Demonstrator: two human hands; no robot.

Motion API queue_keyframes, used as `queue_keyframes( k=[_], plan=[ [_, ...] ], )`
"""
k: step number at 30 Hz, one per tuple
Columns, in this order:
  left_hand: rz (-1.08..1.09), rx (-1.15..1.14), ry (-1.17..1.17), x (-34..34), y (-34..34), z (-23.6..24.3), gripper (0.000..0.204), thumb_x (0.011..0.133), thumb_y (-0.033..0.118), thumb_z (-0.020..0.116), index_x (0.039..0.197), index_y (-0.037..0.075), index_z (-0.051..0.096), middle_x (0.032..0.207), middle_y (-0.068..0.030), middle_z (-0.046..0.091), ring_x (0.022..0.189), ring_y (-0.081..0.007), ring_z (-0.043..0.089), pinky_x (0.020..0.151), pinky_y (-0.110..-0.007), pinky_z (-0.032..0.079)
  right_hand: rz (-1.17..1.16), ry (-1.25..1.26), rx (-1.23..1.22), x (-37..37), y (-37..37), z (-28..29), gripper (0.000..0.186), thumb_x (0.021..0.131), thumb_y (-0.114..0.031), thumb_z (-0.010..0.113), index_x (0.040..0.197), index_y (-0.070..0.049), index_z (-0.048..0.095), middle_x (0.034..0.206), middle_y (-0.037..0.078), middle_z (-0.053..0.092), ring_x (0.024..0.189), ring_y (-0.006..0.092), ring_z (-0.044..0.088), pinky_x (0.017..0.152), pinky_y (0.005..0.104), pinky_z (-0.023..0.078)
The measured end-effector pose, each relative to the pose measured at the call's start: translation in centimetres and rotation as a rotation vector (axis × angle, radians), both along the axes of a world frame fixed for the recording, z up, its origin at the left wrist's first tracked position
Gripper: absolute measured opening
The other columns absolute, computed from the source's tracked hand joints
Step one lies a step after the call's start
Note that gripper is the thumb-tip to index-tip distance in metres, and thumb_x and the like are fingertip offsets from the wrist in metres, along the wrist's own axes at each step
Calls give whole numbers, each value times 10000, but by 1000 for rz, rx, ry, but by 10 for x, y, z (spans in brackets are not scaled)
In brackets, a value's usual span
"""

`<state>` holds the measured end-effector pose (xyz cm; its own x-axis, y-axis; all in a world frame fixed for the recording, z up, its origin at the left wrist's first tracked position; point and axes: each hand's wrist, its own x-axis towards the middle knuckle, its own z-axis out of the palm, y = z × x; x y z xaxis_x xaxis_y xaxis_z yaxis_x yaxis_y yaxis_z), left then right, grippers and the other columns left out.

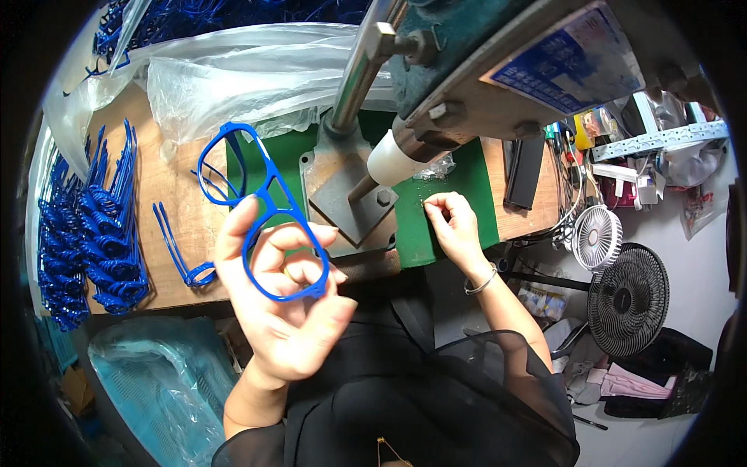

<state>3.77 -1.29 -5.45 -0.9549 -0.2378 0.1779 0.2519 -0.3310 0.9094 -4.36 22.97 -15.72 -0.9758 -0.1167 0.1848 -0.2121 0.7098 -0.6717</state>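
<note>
My left hand (272,335) is raised above the bench's near edge, its fingers closed on a blue eyeglass frame (317,289) with no lenses visible. My right hand (459,233) rests on a green mat (412,241), thumb and forefinger pinched together; whatever is between them is too small to make out. Tiny bits (424,187) lie scattered just beyond those fingertips. Between the hands stands a bench press with a white collar (393,159) above a square metal plate (354,214). Another blue eyeglass frame (200,274) lies folded on the wood, left of my left hand.
Stacked blue eyeglass frames (109,241) fill the left side of the bench. Clear plastic sheeting (210,86) covers the back. A black oblong case (525,171) lies at right, near a white fan (597,237) and a black fan (629,300). A teal basket (163,373) stands below left.
</note>
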Motion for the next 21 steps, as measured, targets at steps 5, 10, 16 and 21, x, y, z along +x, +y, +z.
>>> queue_keyframes(
  k=[5,10,16,21],
  plan=[
    [-190,6,71,-2,3,-9,837,693,-135,574,1338,29,67,1123,-208,474,771,-118,563,739,-209,446,68,48,76,-2,0,2,74,744,-106,633,754,-49,586,694,47,533,651,189,498,602,299,405],
    [-163,-49,25,-1,8,-11,803,714,-122,577,1340,12,92,1111,-204,497,746,-122,584,725,-249,493,85,138,135,-7,0,-4,86,764,-78,630,760,-30,559,671,28,499,614,125,464,571,251,393],
    [-196,-230,80,-3,11,-10,784,702,-130,612,1325,16,159,1131,-198,522,836,-155,596,755,-241,473,403,-97,-219,11,-37,96,44,792,-29,574,784,-4,539,718,59,526,645,141,505,601,239,420],
    [-94,-236,98,3,18,-6,734,668,-157,572,1298,-54,208,1125,-219,537,830,-202,630,713,-256,500,739,238,-176,24,-78,131,207,637,-31,710,792,-54,575,757,56,562,691,233,535,603,314,446]
  ],
)
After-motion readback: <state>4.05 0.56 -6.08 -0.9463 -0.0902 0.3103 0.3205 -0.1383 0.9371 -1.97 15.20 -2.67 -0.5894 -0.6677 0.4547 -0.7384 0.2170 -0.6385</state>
